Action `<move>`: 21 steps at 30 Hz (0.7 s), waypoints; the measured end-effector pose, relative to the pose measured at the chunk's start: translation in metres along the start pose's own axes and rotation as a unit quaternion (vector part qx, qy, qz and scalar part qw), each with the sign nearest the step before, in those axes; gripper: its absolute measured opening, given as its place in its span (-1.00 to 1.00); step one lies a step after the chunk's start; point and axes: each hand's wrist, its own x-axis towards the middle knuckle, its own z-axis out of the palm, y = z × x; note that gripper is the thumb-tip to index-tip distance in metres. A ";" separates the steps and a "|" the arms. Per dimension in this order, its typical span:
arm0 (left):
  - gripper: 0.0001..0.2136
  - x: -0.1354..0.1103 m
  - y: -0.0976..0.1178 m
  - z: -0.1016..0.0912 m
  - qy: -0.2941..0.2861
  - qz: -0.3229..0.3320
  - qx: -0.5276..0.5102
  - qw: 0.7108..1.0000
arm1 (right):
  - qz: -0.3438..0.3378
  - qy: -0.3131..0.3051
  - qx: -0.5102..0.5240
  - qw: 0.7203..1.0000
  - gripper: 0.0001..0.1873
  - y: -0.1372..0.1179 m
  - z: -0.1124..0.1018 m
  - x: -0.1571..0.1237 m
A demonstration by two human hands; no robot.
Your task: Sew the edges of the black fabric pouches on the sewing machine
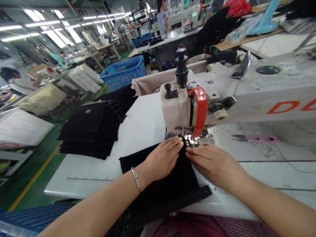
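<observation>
A piece of black fabric [182,177] lies on the sewing table and hangs over its front edge, its far end at the presser foot [194,141] of a sewing machine [177,108]. My left hand [164,158], with a bracelet at the wrist, rests flat on the fabric, fingers stretched toward the foot. Just right of the foot's front, my right hand [212,161] lies with its fingers extended and the tips at the fabric's right edge. Both thumbs are mostly hidden. An orange guard [199,110] on the machine head partly covers the needle area.
Stacked black fabric pieces [86,128] sit at the table's left end. Pink-handled thread snips [263,139] lie under the machine arm. Behind the table stand a blue basket [125,72] and a cloth-lined bin [148,82]. Other people work at machines farther back.
</observation>
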 end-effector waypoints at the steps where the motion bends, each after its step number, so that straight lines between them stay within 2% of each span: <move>1: -0.63 0.002 -0.004 0.000 0.000 -0.002 -0.004 1.000 | 0.007 0.005 0.010 1.000 -0.71 0.000 -0.001 0.001; 4: -0.62 0.006 -0.009 -0.008 -0.023 -0.008 -0.015 1.000 | 0.055 -0.005 0.081 0.995 -0.81 -0.001 -0.013 0.005; 6: -0.61 0.002 -0.002 -0.018 -0.061 -0.013 -0.013 0.998 | 0.079 -0.041 0.144 0.986 -0.85 -0.004 -0.024 0.004; 9: -0.60 -0.014 0.030 -0.037 -0.107 -0.024 -0.021 0.994 | 0.062 -0.110 0.214 0.969 -0.79 -0.010 -0.035 0.002; 12: -0.55 -0.033 0.066 -0.045 -0.109 -0.014 -0.017 0.994 | 0.033 -0.158 0.235 0.958 -0.79 -0.016 -0.038 0.002; 16: -0.49 -0.044 0.091 -0.035 -0.088 -0.010 0.034 0.996 | 0.020 -0.163 0.242 0.956 -0.79 -0.020 -0.039 0.004; 21: -0.53 -0.052 0.092 -0.012 -0.046 -0.022 0.048 0.998 | 0.004 -0.169 0.236 0.957 -0.76 -0.021 -0.042 0.001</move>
